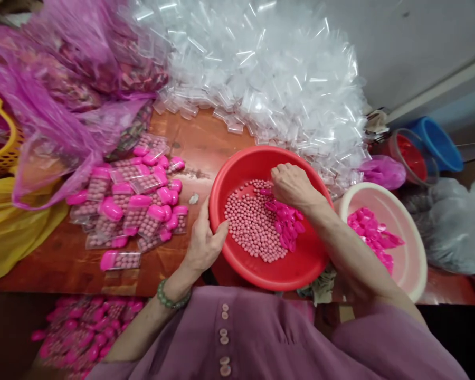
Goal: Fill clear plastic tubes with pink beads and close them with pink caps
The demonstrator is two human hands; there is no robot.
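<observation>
A red plastic basin (237, 264) stands at the table's front edge, tilted slightly in view. Round pink beads (253, 227) cover much of its bottom, and bright pink plastic caps (288, 224) lie in a heap on their right side. My left hand (206, 237) grips the basin's left rim, thumb over the edge and fingers along the outer wall. Inside the basin, my right hand (291, 184) is closed just above the beads and caps. Its fingertips are turned away, so whatever they hold is hidden.
Left of the basin lie small clear boxes (134, 211) of beads with pink caps. Clear empty boxes (261, 68) are piled behind. A cream basin (414, 237) with pink caps stands right. Purple plastic bags (63, 105) and a yellow basket (3, 132) fill the left; more filled boxes (83, 332) lie below.
</observation>
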